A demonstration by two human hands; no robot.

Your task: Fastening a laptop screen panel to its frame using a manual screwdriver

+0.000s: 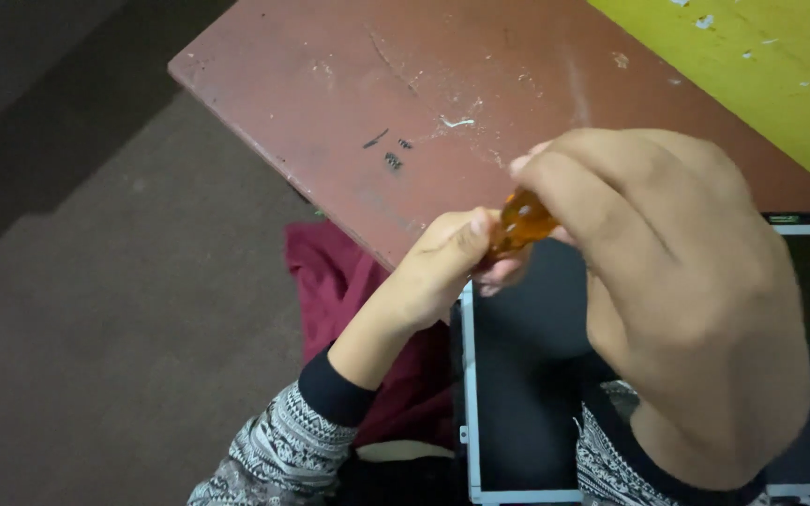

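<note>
A small translucent orange handle-like piece (521, 223) is held between both hands, close to the camera. My left hand (442, 264) pinches its lower end with thumb and fingers. My right hand (677, 281), large in the foreground, grips its upper end with the fingertips; the rest of the piece is hidden. Below the hands lies a flat dark screen panel with a silver frame (469, 394), partly over the table edge.
A worn reddish-brown table (377, 84) carries scratches and a few tiny dark bits (392, 159). A yellow-green wall (761, 66) rises at the upper right. Maroon cloth (330, 272) lies under the table edge; grey floor (96, 309) spreads left.
</note>
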